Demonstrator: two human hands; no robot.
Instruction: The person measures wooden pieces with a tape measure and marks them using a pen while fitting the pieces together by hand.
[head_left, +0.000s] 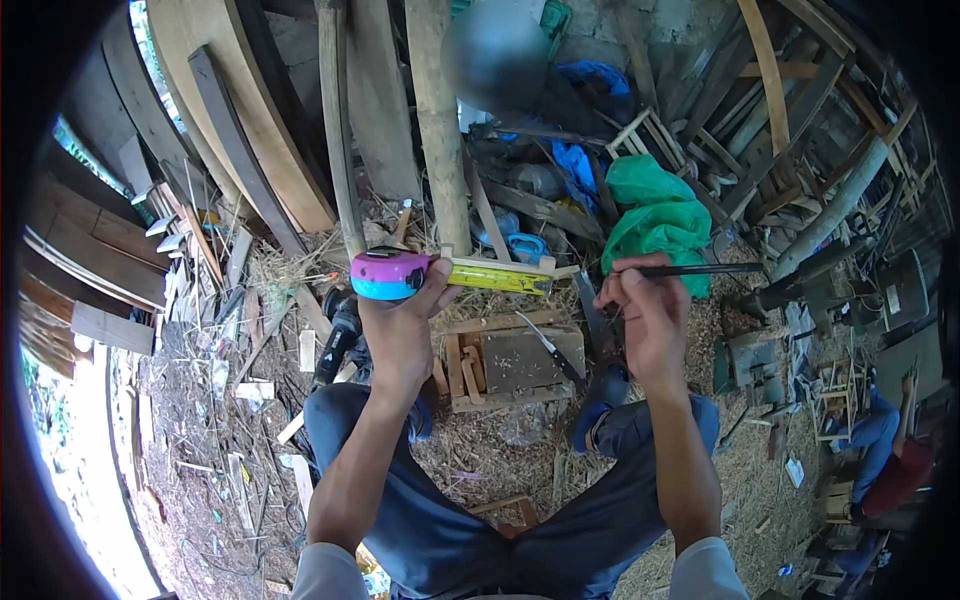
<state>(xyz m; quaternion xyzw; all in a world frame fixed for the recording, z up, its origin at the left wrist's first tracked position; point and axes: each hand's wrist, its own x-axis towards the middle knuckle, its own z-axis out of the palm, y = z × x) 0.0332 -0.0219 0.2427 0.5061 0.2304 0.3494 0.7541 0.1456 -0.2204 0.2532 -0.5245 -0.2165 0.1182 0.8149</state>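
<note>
My left hand [405, 325] is closed around a pink and blue tape measure [388, 274]. Its yellow blade [495, 277] is pulled out to the right, lying along a thin pale wood strip [505, 264] that the same hand pinches. My right hand [655, 325] is raised to the right of the blade's end, fingers closed on a dark, slender pencil-like stick [705, 269] that points right. Below and between the hands, a knife [555, 352] with a dark handle rests on a low wooden box [515, 365].
A black power tool [340, 340] lies left of the box. Green plastic [655, 215] is beyond my right hand. Planks [240, 120] lean at the upper left, with a post [438, 130] ahead. Another person [900, 460] sits at the far right. Wood shavings cover the ground.
</note>
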